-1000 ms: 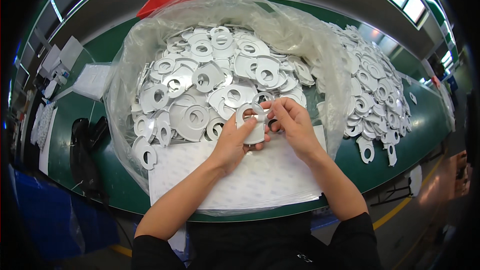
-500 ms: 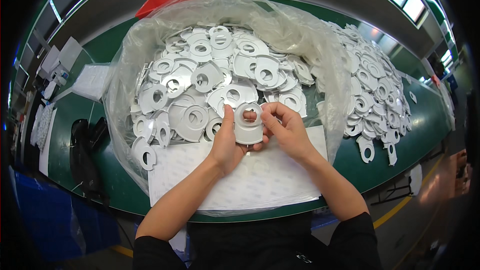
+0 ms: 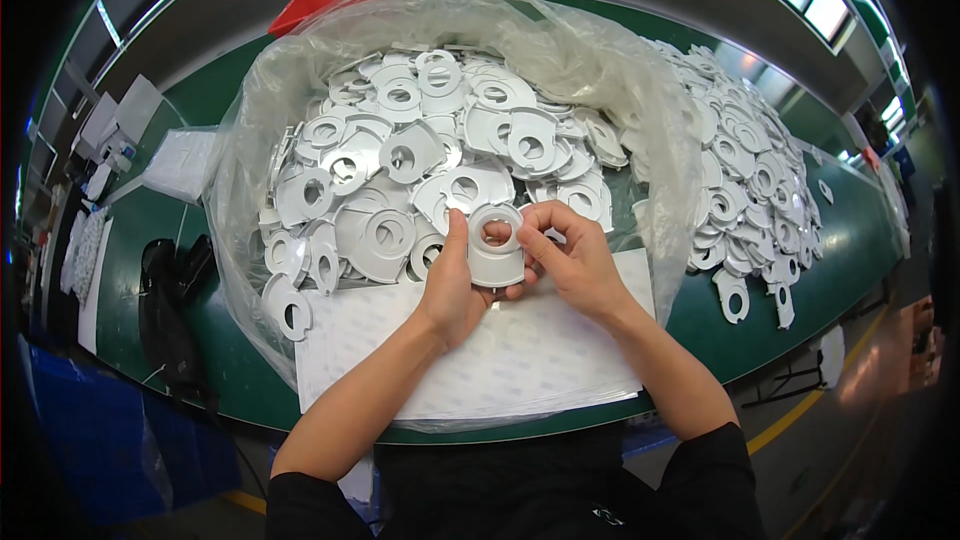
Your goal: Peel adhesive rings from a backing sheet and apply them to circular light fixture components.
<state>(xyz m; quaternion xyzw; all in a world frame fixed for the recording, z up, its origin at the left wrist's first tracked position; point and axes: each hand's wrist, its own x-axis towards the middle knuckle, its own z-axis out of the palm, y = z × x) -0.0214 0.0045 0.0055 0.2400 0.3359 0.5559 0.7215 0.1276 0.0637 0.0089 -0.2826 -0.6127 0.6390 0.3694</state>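
Left fingers (image 3: pixel 456 236) grasping white, round-holed plastic plate (image 3: pixel 496 270); right fingers (image 3: pixel 556 219) at edge, grip unclear; translucent ring (image 3: pixel 497 249), previously offset, now around hole, apparently aligned.

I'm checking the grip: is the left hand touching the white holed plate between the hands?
Touching. The head view shows the left hand cradling the white holed plate, thumb along its left edge and fingers showing beneath its lower edge.

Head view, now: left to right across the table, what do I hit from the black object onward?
Black object → left hand → held white part → right hand → right-hand pile of white parts → lone small white piece.
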